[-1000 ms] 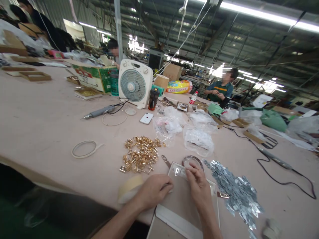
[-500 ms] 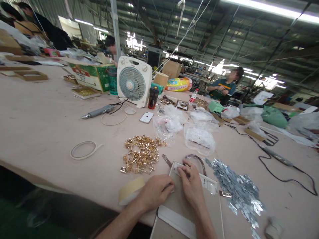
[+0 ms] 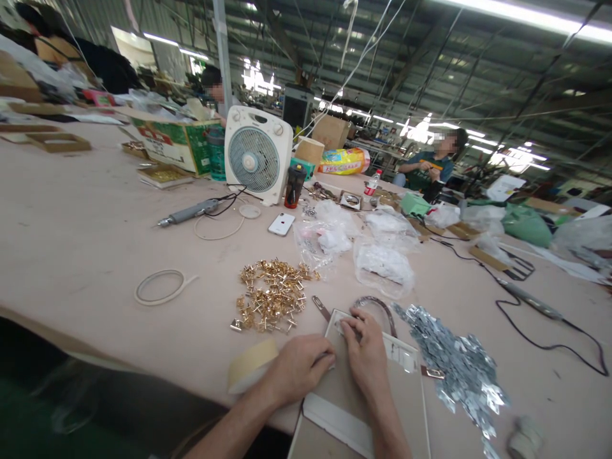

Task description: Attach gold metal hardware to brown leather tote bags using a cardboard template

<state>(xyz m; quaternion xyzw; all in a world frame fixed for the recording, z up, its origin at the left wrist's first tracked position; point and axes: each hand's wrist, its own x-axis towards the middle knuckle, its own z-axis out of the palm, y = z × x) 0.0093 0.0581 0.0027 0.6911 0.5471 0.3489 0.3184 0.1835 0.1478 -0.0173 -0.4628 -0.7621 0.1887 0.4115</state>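
A beige bag panel lies at the table's front edge, with a dark curved handle and brown straps with metal tips at its far side and right side. My right hand rests on it, fingers curled at its far edge by a small metal plate. My left hand is closed in a pinch over the panel's left side; a sliver of something pale shows at the fingertips. Left of that hand a roll of masking tape stands on edge. Gold-coloured metal fittings are heaped beyond my hands, and flat silver metal plates to the right.
Plastic bags, a white phone and a box fan stand farther back. A narrow tape roll and a grey corded tool lie left, another corded tool right. A co-worker sits across the table.
My hands and the bag panel hold nearly the same position. Across the table the co-worker's hands have shifted, and an orange object shows in them.
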